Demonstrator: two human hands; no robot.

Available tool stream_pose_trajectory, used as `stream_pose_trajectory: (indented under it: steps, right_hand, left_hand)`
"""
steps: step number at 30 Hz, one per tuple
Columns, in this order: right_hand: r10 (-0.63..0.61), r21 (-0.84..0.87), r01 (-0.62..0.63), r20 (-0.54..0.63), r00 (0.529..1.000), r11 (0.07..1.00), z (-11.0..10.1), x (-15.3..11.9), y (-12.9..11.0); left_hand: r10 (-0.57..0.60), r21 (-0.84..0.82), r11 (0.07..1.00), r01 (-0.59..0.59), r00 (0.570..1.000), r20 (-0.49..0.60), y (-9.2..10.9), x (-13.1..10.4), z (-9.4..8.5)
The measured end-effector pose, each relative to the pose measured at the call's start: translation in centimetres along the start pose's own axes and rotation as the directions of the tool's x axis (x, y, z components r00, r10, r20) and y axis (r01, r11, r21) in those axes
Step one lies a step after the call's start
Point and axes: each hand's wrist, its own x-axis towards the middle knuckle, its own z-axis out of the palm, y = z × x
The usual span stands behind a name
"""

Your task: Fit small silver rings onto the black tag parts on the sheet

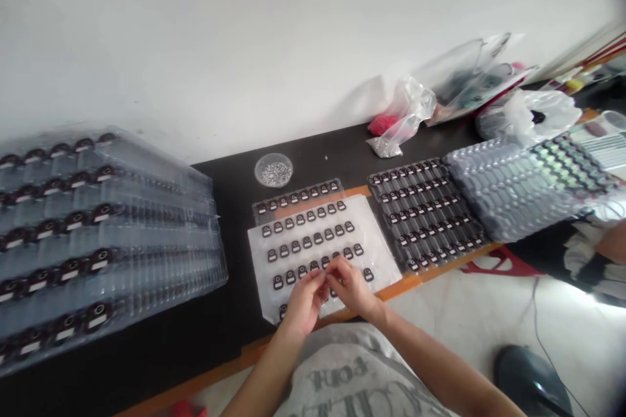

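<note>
My left hand [307, 303] and my right hand [353, 285] meet over the lower part of a white sheet [323, 218]. Both have their fingertips pinched together, nearly touching each other; whatever is between them is too small or hidden to make out. Small dark parts [272, 254], each with a ring and a pale label, lie in rows on the sheet. My hands cover some of the lowest rows. Behind the sheet, the edge of a clear tray [257, 216] shows with one more row of the same parts.
A tall stack of filled clear trays [171, 228] stands left. A round dish [259, 169] of tiny shiny pieces sits behind the sheet. To the right are a filled tray [430, 208], more stacked trays [508, 195] and plastic bags [411, 104]. A person's arm [611, 244] shows far right.
</note>
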Motion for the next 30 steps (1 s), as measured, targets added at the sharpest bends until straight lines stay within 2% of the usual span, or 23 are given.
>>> stream_pose_trajectory:
  steps: [4, 8, 17, 26, 30]
  right_hand:
    - [0.031, 0.013, -0.031, 0.015, 0.999, 0.999, -0.3, 0.0, 0.1]
    - [0.007, 0.034, -0.008, 0.033, 0.999, 0.999, -0.6, 0.2, 0.0]
    - [-0.075, 0.0, 0.075, 0.065, 0.995, 0.997, -0.7, 0.2, -0.2]
    - [0.012, 0.11, -0.02, 0.072, 0.997, 0.994, -0.8, -0.1, 0.1]
    - [0.014, 0.161, -0.03, 0.101, 0.995, 0.986, -1.0, -0.2, 0.1]
  left_hand:
    - [0.012, 0.128, 0.992, -0.019, 0.998, 0.056, 0.6, 0.1, -0.1]
    - [-0.016, 0.222, 0.975, -0.008, 0.994, 0.106, 1.0, 0.4, -0.7]
    - [-0.062, 0.189, 0.981, 0.039, 0.991, 0.119, 1.0, 0.5, -0.9]
    - [-0.101, 0.149, 0.986, 0.074, 0.979, 0.18, 1.1, 0.5, -1.0]
    - [-0.126, 0.166, 0.982, 0.094, 0.973, 0.193, 1.3, 0.4, -0.9]
